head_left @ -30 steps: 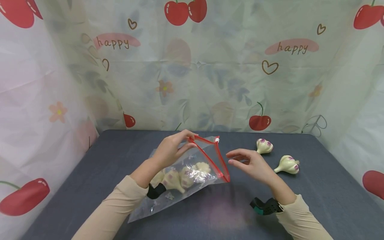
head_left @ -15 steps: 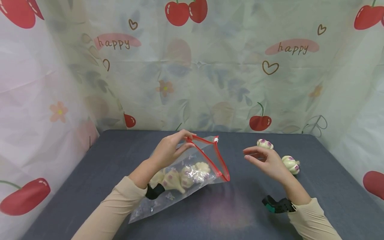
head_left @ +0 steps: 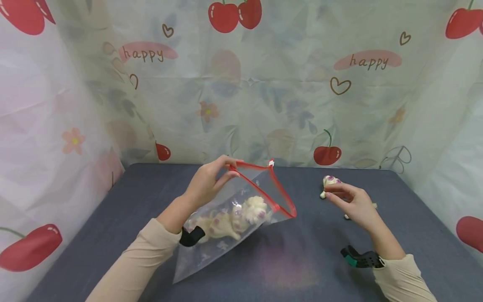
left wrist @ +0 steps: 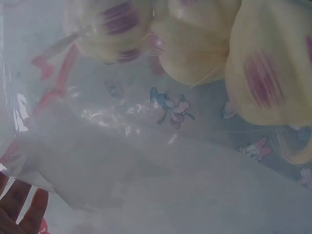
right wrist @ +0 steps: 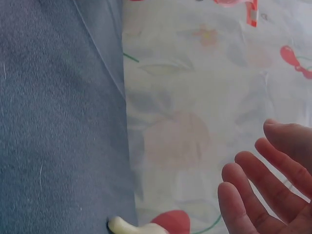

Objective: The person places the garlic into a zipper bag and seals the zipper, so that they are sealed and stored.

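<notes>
My left hand (head_left: pixel 206 181) pinches the top edge of a clear zip bag (head_left: pixel 198 260) with a red closure, holding it tilted with its mouth spread toward the right. Several garlic bulbs (head_left: pixel 222 224) lie inside it, and they fill the top of the left wrist view. My right hand (head_left: pixel 356 206) hovers over the table's right side, fingers loosely bent, nothing between them. Just beyond its fingertips lies a garlic bulb (head_left: pixel 330 180); its stem (right wrist: pixel 122 226) shows in the right wrist view. Another garlic bulb (head_left: pixel 375 205) is mostly hidden behind this hand.
A dark grey cloth covers the table (head_left: pixel 143 188). Behind it hangs a pale curtain (head_left: pixel 249 126) printed with cherries and the word "happy"; similar cloth closes both sides. A white slider (head_left: pixel 271 163) sits at the bag's upper corner.
My right hand has moved right, away from the bag mouth toward the loose garlic, now covering most of the nearer bulb. The left hand has raised the bag slightly.
</notes>
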`<action>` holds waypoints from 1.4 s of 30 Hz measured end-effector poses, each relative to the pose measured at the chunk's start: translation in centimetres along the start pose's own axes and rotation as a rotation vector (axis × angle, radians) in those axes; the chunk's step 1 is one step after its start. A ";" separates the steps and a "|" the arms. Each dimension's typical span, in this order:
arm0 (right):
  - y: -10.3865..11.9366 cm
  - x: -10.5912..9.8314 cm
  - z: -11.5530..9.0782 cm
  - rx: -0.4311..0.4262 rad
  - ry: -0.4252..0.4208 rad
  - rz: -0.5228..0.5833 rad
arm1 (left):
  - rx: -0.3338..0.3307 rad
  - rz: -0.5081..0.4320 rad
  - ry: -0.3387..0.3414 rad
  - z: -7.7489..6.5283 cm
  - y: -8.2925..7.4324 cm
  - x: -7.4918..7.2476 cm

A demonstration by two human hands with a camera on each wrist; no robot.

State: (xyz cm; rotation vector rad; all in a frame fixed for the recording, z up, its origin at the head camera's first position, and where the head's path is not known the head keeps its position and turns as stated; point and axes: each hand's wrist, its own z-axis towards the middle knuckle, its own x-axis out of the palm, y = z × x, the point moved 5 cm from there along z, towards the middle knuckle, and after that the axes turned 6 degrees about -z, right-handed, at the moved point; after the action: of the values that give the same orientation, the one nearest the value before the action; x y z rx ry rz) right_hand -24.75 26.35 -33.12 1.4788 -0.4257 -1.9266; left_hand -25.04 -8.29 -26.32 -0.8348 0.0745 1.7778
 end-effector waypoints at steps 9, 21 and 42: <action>-1.8 -1.4 -0.4 0.063 -0.074 -0.037 | -0.009 -0.021 -0.034 0.4 -0.1 -0.6; -6.1 -2.8 -0.9 0.193 -0.219 0.009 | -0.029 -0.026 -0.026 0.3 0.2 -0.6; -12.0 -3.4 -1.6 0.487 -0.151 -0.147 | -0.042 -0.022 -0.018 0.1 0.2 -0.4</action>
State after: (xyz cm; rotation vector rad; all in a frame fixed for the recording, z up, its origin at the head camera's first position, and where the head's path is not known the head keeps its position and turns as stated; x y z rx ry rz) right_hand -26.40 37.63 -38.54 1.7041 -0.9307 -2.1603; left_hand -25.17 -8.63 -26.12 -0.8462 0.0157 1.7714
